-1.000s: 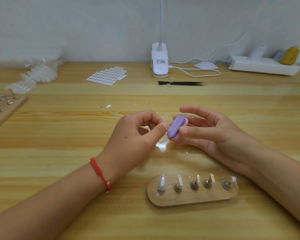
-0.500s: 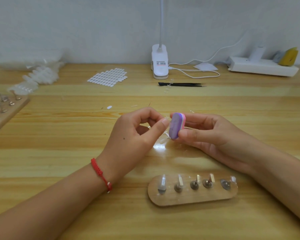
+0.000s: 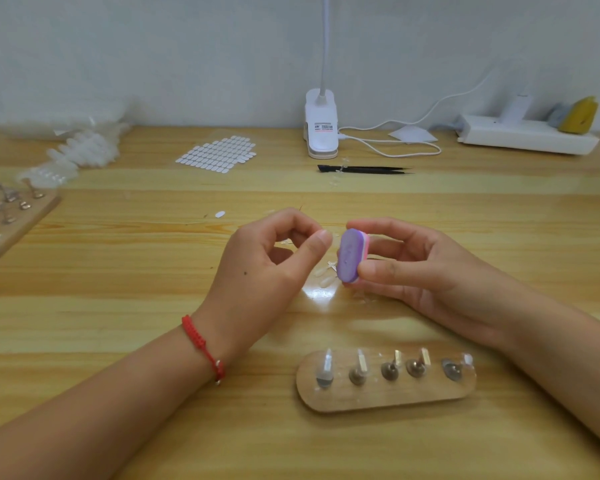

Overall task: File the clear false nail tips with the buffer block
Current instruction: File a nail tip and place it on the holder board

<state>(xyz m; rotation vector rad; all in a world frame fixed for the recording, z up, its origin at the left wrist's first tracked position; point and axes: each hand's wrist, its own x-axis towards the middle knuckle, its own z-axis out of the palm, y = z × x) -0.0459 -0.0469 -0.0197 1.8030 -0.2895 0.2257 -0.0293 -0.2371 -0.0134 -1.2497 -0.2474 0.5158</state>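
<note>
Buffer block, more upright, purple-pink

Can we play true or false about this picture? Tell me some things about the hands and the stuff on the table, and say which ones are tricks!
1. The right hand holds the purple buffer block. True.
2. The black tweezers are in the left hand. False: they lie on the table, near the white lamp base.
3. A red bracelet is on the left wrist. True.
4. The wooden stand nearest the person has two pegs. False: it has five.
</note>
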